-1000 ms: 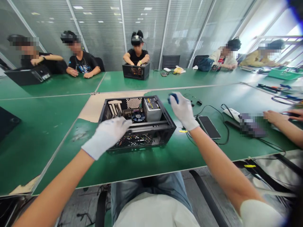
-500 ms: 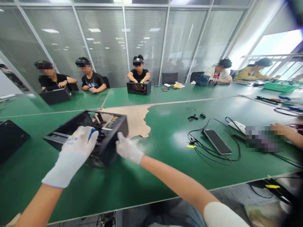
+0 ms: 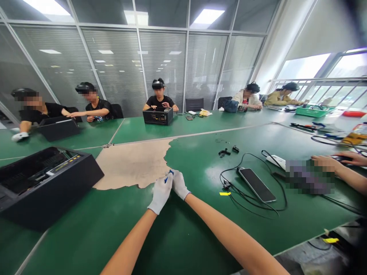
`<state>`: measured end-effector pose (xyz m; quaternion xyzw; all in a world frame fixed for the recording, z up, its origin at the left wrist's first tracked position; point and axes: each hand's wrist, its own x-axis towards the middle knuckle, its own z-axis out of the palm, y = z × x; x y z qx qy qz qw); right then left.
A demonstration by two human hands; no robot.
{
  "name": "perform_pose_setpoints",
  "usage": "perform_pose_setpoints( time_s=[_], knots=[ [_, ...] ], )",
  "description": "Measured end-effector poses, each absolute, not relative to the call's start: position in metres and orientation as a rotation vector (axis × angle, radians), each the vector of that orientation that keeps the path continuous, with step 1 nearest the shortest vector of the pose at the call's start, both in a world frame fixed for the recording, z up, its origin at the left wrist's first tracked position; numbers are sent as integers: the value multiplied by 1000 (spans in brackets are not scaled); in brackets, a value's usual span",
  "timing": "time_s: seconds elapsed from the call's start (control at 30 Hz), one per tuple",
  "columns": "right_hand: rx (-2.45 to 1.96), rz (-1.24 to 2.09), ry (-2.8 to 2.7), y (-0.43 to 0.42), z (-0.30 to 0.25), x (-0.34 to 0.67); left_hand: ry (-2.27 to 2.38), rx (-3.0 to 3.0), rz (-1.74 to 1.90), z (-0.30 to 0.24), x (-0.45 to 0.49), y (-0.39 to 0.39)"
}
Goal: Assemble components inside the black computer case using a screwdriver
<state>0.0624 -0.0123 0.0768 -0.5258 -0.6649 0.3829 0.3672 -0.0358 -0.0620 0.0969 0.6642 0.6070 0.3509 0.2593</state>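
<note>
In white knit gloves, my left hand [image 3: 160, 194] and my right hand [image 3: 180, 185] meet over the green table [image 3: 197, 236]. Between their pinched fingertips is a small blue object [image 3: 167, 178], mostly hidden, so its kind does not show. Left of both hands, apart from them, a black computer case [image 3: 54, 194] lies with its open side up. A torn-edged tan patch [image 3: 134, 162] of the tabletop shows between the case and my hands.
On the right lie a phone [image 3: 256, 185], looped black cables [image 3: 248, 198], a white power strip [image 3: 275, 162] and small black parts [image 3: 224, 152]. A person's hand [image 3: 323, 162] rests nearby. Across the table, a person handles another case [image 3: 157, 116]; a green basket [image 3: 314, 110] stands far right.
The computer case is farther left, and both hands have come off it. They are now together to its right, with the blue object between the fingers. My view has tilted up slightly.
</note>
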Motion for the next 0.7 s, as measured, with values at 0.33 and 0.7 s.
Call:
perform_pose_setpoints(
  time_s=[0.33, 0.7],
  knots=[
    [-1314, 959, -1457, 21, 35, 77, 1657, 1623, 850, 56, -16, -31],
    [-1288, 756, -1420, 12, 54, 84, 1521, 1487, 1133, 40, -17, -23]
  ],
)
